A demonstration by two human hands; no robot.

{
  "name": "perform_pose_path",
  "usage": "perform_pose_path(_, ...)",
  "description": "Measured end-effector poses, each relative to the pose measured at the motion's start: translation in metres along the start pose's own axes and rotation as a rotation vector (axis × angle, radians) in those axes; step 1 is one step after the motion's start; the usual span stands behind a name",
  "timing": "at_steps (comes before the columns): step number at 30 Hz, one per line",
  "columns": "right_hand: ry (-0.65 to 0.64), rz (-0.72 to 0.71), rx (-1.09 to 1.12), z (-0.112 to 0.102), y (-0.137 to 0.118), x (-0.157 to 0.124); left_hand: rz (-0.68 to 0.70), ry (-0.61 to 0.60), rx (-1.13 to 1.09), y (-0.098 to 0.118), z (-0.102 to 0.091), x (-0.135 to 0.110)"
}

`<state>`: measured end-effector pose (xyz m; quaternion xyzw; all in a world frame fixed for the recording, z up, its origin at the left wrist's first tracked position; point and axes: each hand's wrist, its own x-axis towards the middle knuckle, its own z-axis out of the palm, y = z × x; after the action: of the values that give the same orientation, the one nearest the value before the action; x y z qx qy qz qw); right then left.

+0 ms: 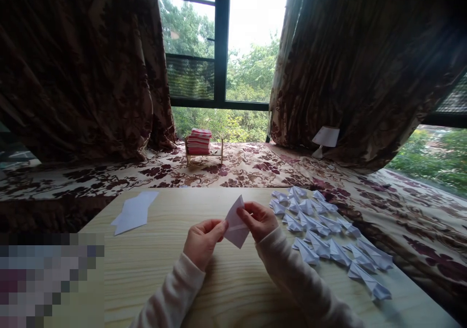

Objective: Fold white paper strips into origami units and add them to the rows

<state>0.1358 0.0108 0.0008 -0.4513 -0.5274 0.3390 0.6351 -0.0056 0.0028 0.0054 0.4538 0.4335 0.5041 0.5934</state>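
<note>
A small sheet of white paper point(236, 227) is held up over the middle of the table, with a crease line across its lower part. My left hand point(203, 240) pinches its left edge between thumb and fingers. On the upper right edge, my right hand point(260, 219) grips the same sheet, thumb in front. Several folded white paper pieces point(316, 221) lie spread on the table to the right of my right hand. To the left, flat white paper sheets point(135, 212) rest in a loose, overlapping stack.
The pale wooden table point(160, 279) borders a ledge with flowered cloth point(248, 165). On that ledge stand a small wooden rack point(205, 156) with folded pink striped cloths point(199, 141) and a white lamp point(326, 136). Patterned curtains point(346, 65) flank the window. A pixelated patch covers the lower left.
</note>
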Motion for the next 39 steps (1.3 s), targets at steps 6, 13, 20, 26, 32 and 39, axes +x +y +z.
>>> perform_pose_path(6, -0.111, -0.019, -0.046, 0.003, -0.011, -0.007, 0.088, 0.025, 0.01, 0.001, 0.001, -0.001)
perform_pose_path(13, -0.137, -0.034, -0.081, 0.009, -0.004, -0.012, 0.04, 0.039, 0.025, 0.001, -0.002, -0.001)
perform_pose_path(20, -0.149, -0.219, -0.181, 0.007, -0.003, -0.013, 0.0, -0.012, -0.026, -0.001, -0.003, 0.002)
perform_pose_path(26, -0.206, -0.52, -0.304, 0.005, -0.016, -0.015, -0.064, 0.011, -0.118, 0.004, -0.002, 0.001)
perform_pose_path(32, -0.256, -0.609, -0.362, 0.006, -0.014, -0.017, -0.137, -0.01, -0.229, 0.005, -0.004, 0.001)
perform_pose_path(39, -0.244, -0.648, -0.464, 0.007, -0.019, -0.02, -0.152, 0.006, -0.272, 0.003, -0.005, 0.0)
